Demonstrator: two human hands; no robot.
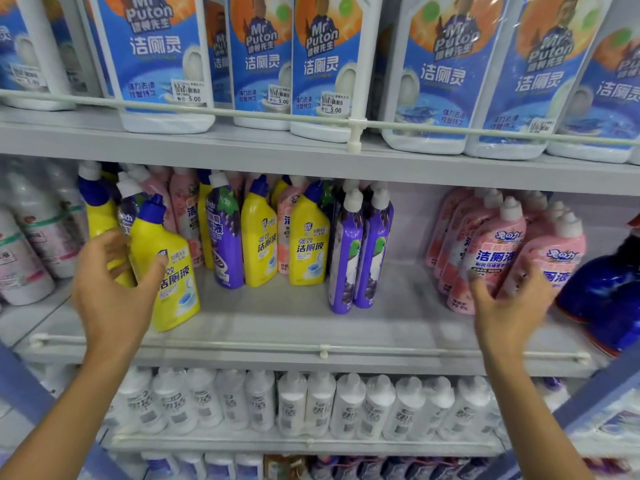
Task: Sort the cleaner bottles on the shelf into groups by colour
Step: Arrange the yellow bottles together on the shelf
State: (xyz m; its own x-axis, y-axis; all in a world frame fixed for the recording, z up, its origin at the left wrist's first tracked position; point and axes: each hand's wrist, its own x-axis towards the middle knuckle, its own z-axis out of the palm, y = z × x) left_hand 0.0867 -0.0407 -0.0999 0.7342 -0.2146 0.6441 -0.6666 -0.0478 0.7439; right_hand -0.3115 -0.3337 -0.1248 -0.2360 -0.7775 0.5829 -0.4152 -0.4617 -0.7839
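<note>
Yellow, blue-capped bottle [173, 299] tilts, gripped by left hand [110, 292], while right hand [502, 313] spreads open against pink bottles [495, 251].

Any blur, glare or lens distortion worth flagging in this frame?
Head view: even light, no hard shadows; right hand smeared by motion blur at the pink bottles; left hand, gripping the tilted yellow bottle, sharper; rail bows from the wide lens; glare on top-shelf labels; lower white bottles soft.
</note>
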